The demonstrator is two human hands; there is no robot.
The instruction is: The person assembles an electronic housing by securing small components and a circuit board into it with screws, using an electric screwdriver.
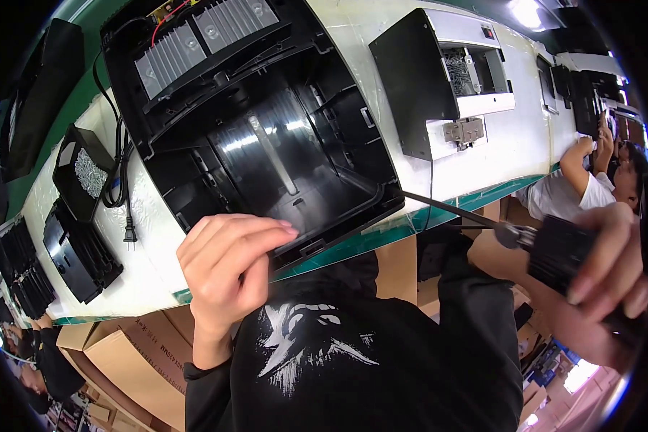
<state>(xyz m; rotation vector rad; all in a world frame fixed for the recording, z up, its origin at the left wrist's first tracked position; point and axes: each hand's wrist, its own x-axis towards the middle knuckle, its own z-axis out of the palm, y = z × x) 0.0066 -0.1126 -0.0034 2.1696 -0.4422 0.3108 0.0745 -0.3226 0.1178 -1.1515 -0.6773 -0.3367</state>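
Observation:
A large black plastic housing (pixel 288 194) lies open on the bench in front of me, with finned metal heat sinks (pixel 205 43) at its far end. My left hand (pixel 227 266) is at the housing's near edge, its fingers curled together; anything between them is too small or hidden to make out. At the right, my right hand (pixel 612 266) grips a black power screwdriver (pixel 558 248), partly blurred. Its long thin shaft points left, the tip appearing close to the housing's near right corner.
A screw dispenser (pixel 439 79) with loose screws inside stands right of the housing. On the left are a black bin of screws (pixel 90 173), a power cord with plug (pixel 129 230) and black plastic parts (pixel 79 252). Cardboard boxes (pixel 133 360) sit below the bench; another person (pixel 579 180) is at far right.

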